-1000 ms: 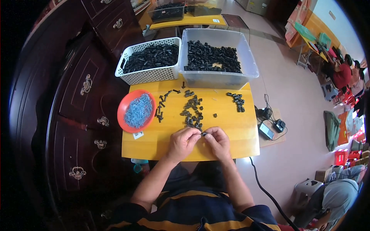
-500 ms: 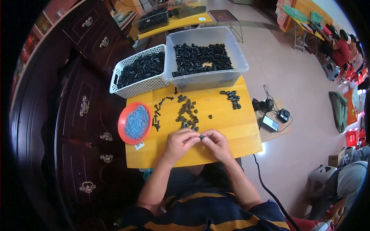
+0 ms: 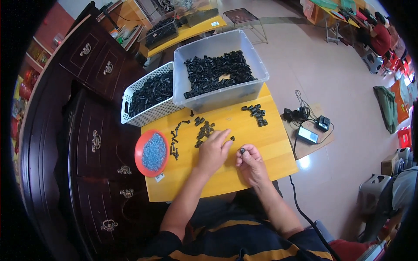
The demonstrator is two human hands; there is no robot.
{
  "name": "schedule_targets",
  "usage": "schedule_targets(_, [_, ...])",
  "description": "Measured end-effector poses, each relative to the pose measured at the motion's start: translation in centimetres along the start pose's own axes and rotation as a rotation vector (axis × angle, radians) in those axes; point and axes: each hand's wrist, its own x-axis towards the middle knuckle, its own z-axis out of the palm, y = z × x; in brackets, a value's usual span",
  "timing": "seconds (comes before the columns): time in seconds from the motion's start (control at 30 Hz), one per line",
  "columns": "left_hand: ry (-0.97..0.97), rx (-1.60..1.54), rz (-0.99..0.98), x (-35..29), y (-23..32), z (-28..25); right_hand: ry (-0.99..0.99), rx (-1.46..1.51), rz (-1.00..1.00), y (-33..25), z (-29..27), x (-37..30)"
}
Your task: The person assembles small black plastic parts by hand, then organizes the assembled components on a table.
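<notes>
Counter [image 3: 272, 152]: near edge partly hidden by forearms [image 3: 185, 209]. Over it: black piece [image 3: 242, 151] in right hand [image 3: 252, 167], largely covered, form too small to tell. Left hand [image 3: 212, 152], also over it: palm hidden (turned downward). Nearer than counter: striped shirt [image 3: 230, 237], cut off by lower edge.

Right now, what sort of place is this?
Likely a household room doubling as a workspace: a dark wood dresser with ornate drawer pulls stands beside a yellow table, which bears a perforated white basket and translucent bin of small black parts.

dark drawer cabinet [image 3: 101, 191], left | pale glossy floor [image 3: 339, 161], right | wall [image 3: 54, 26], upper left: apparently reddish
</notes>
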Motion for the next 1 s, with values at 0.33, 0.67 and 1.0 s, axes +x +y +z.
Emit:
schedule_targets(0.33, [-0.173,0.406,0.068,1.4,-1.4,2.5,-0.037,0.06,0.008,-0.2,0.1,0.0])
schedule_targets(0.67, [-0.094,-0.19,-0.164,-0.9,-0.7,-1.2,-0.001,0.067,0.059,0.1,0.0,0.0])
schedule_targets(1.0, [-0.202,-0.701,-0.373,-3.6,-0.2,-3.9,-0.011,-0.31,-0.015,1.2,0.7,0.2])
